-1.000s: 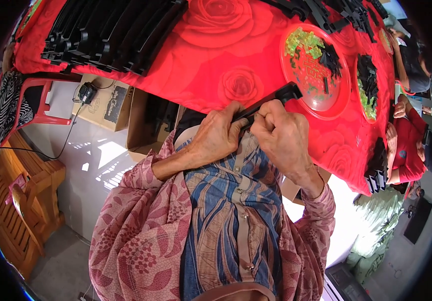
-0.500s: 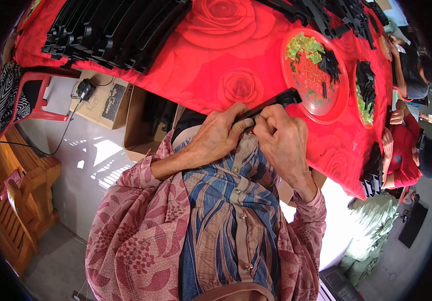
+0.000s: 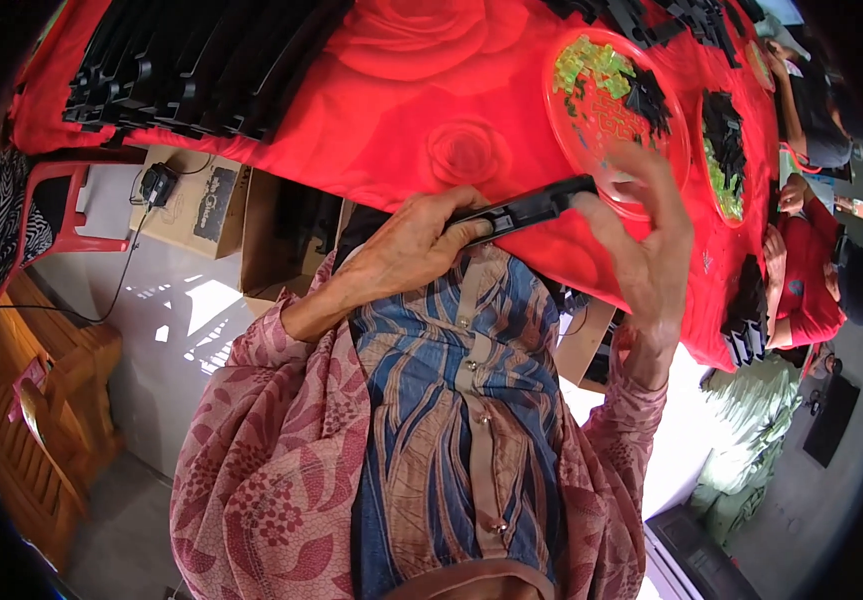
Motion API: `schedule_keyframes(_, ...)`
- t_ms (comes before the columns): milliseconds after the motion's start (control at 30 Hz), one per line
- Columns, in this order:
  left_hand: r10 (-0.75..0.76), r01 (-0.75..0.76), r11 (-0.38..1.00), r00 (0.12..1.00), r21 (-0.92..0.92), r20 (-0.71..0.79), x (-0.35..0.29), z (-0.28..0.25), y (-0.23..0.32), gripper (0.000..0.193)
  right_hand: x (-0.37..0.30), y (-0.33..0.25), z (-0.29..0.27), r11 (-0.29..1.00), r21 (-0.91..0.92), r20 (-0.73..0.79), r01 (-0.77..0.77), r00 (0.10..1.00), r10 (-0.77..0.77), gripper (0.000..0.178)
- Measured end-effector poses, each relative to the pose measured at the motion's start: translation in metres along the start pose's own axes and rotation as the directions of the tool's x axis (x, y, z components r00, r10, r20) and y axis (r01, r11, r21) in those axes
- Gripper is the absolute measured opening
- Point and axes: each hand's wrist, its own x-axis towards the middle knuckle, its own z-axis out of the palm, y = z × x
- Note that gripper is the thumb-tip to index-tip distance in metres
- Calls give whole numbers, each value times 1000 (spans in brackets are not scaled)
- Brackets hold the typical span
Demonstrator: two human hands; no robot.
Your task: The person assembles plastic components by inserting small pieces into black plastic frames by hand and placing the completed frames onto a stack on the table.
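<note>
My left hand (image 3: 411, 240) is closed round one end of a long, narrow black plastic part (image 3: 536, 207), held level over the table's near edge. Its hollow, ribbed side shows. My right hand (image 3: 659, 245) is off the part, between its far end and a round reddish plate (image 3: 576, 152). Motion smears those fingers, but the thumb and forefinger stand apart, and I see nothing between them. On the plate lie small yellow-green pieces (image 3: 591, 65) and a heap of small black pieces (image 3: 648, 98).
Long black parts (image 3: 201, 65) lie stacked at the table's far left. A second plate holds black strips (image 3: 721, 135) and green pieces on the right, near co-workers (image 3: 806, 265). Cardboard boxes (image 3: 186, 215), a red chair (image 3: 71, 215) and a wooden bench (image 3: 61, 380) stand left.
My right hand has let go of the black part and moved right, toward the plate, its fingers spreading. The left hand keeps hold, and the part has turned to show its hollow side.
</note>
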Motion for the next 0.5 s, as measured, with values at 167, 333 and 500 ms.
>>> schedule_keyframes(167, -25, 13, 994, 993, 108, 115, -3, -5, 2, 19, -9, 5, 7, 942, 190, 316, -277, 926, 208, 45)
schedule_keyframes(333, 60, -92, 975, 985, 202, 163, -4, 2, 4, 24, -8, 21, 12, 987, -35, 548, -160, 823, 152, 30)
schedule_keyframes(500, 62, -96, 966, 987, 239, 146, -3, 3, 0, 27, -2, 23, 16, 938, -45, 705, -345, 654, 274, 20)
